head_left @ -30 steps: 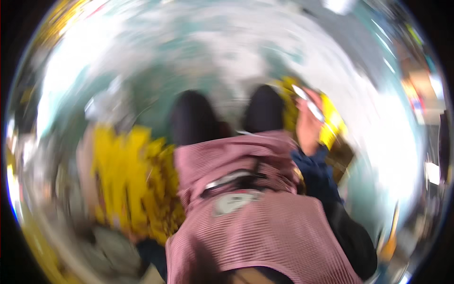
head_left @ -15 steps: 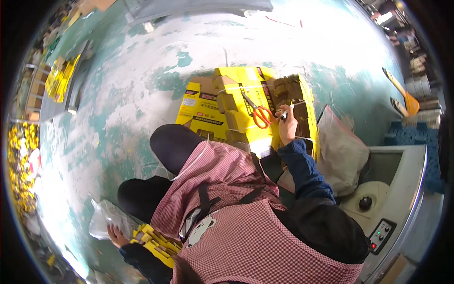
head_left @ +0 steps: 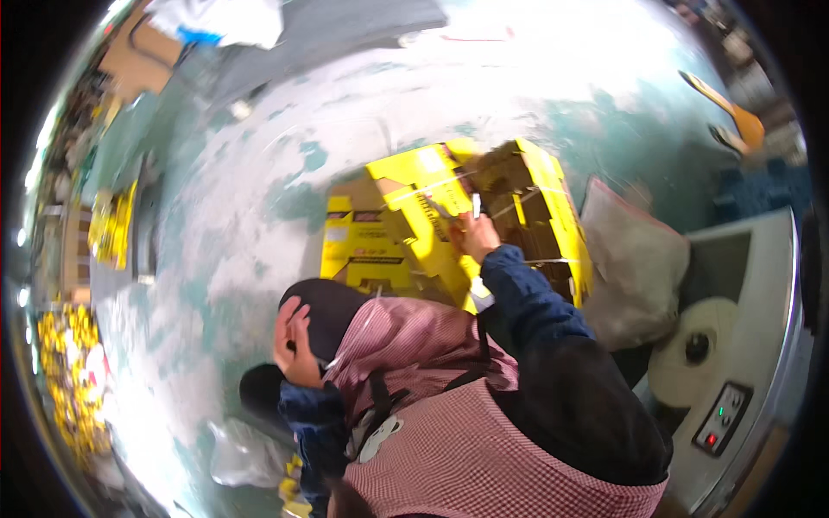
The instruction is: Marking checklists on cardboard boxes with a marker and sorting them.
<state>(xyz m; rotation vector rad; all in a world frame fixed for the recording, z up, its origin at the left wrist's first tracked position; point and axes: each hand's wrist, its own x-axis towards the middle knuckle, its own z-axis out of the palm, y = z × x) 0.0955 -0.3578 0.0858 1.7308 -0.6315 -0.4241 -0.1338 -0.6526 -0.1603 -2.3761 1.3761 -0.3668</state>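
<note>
My right hand (head_left: 477,236) is closed round a slim marker pen (head_left: 476,205), its pale end pointing up. The hand is over the bundled yellow cartons (head_left: 432,173), at the place where a pair of scissors (head_left: 434,209) lies. The blades are blurred and the fingers cover most of the handles, so I cannot tell whether they are gripped. Beside my dark-clad knee (head_left: 321,311), my left hand (head_left: 296,344) is raised with fingers apart and nothing in it. Flat yellow carton pieces (head_left: 363,246) lie left of the bundle.
A whitish sack (head_left: 635,268) slumps right of the bundle, against a grey machine (head_left: 760,319) with a tape roll (head_left: 691,354). A clear plastic bag (head_left: 246,453) and more yellow cartons (head_left: 294,488) are at lower left. A yellow-handled tool (head_left: 743,125) lies at far right.
My left hand has left the clear bag and lower-left cartons and risen beside my knee. My right hand, with the marker pen, has moved left to the scissors. The whole view has shifted.
</note>
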